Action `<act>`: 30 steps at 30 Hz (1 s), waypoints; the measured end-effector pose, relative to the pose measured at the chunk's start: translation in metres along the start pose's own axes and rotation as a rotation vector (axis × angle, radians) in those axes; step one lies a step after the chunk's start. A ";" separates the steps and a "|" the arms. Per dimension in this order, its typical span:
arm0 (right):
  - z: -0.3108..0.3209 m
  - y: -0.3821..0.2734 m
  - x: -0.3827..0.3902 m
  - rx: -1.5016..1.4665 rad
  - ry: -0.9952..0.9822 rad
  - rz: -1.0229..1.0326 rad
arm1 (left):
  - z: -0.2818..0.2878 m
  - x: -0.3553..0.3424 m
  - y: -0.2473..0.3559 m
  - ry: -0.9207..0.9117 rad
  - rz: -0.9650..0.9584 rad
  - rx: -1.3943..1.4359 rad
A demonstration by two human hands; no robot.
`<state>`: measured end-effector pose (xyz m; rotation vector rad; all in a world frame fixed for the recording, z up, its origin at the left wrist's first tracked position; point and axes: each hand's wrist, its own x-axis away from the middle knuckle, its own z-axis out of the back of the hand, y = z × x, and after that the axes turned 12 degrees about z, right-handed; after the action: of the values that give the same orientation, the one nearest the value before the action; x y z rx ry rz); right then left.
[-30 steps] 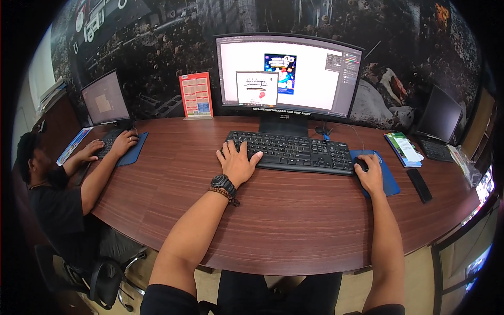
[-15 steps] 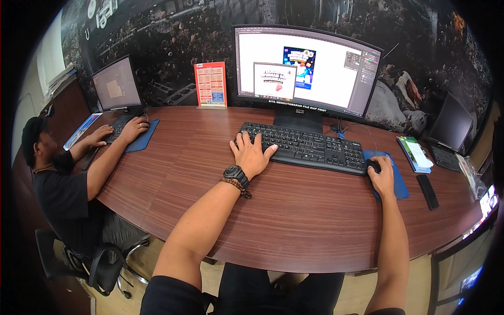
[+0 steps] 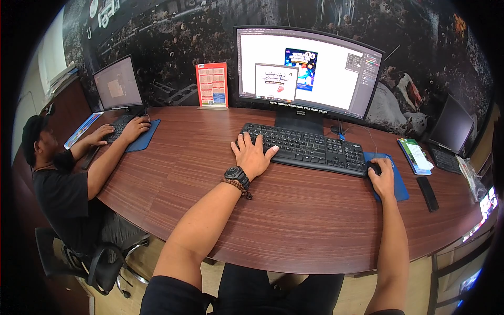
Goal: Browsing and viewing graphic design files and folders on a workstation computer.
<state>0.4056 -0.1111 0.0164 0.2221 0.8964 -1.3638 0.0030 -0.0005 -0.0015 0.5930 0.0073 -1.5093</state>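
Observation:
My left hand (image 3: pixel 253 156) lies on the left end of a black keyboard (image 3: pixel 307 150), fingers spread over the keys, with a dark watch and bead bracelet on the wrist. My right hand (image 3: pixel 384 176) is curled round a black mouse (image 3: pixel 374 168) on a blue mouse pad (image 3: pixel 397 184). Above the keyboard stands a curved monitor (image 3: pixel 336 73) showing a design program with a white window over a colourful blue poster. The keyboard and mouse rest on a reddish-brown wooden desk (image 3: pixel 294 220).
A co-worker (image 3: pixel 58 189) sits at left, using another computer (image 3: pixel 115 84). A red card stand (image 3: pixel 211 84) stands beside my monitor. At right are booklets (image 3: pixel 412 152), a black phone (image 3: pixel 428 194) and a dark laptop-like screen with keyboard (image 3: pixel 451 123). A dark mural wall backs the desk.
Since a second ago the view has shifted, so desk and screens sit higher and further right in the picture. My hands hold the same places on keyboard and mouse.

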 end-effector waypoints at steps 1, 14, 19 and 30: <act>0.000 0.000 0.000 0.000 -0.001 0.000 | 0.000 0.000 0.000 -0.003 0.000 -0.001; 0.000 -0.002 0.000 0.032 0.022 -0.014 | 0.001 0.000 0.000 -0.010 0.003 0.002; 0.000 -0.002 0.000 0.026 0.029 -0.020 | -0.001 -0.001 -0.001 -0.012 0.005 0.035; 0.000 -0.001 0.000 0.027 0.028 -0.041 | -0.001 0.000 0.000 -0.001 0.003 0.011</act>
<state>0.4041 -0.1112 0.0165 0.2450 0.9110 -1.4144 0.0033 0.0000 -0.0026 0.6006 -0.0020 -1.5077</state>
